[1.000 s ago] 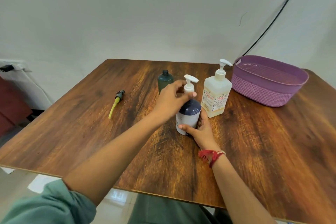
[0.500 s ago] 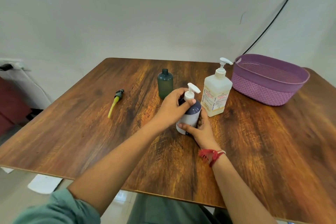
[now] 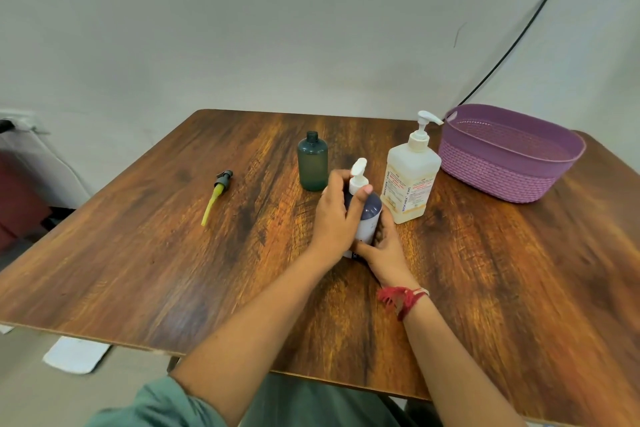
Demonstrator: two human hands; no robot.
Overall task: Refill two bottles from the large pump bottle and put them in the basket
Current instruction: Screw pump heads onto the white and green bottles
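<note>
A dark blue bottle (image 3: 370, 215) with a white pump head stands upright on the wooden table (image 3: 173, 253). My left hand (image 3: 334, 218) grips its neck and pump collar from the left. My right hand (image 3: 382, 250) holds its lower body from the near side. Just right of it stands the large white pump bottle (image 3: 410, 184). Behind and to the left, a green bottle (image 3: 313, 163) stands open with no cap. The purple basket (image 3: 502, 177) sits at the back right, with nothing visible inside.
A loose pump piece with a yellow tube (image 3: 217, 192) lies on the table's left part. A black cable (image 3: 519, 35) runs down the wall behind the basket. A white cloth (image 3: 74, 355) lies on the floor below the table's front edge.
My left hand has slid lower on the blue bottle's neck, and the pump nozzle has turned from pointing right toward pointing away. The right hand kept its hold.
</note>
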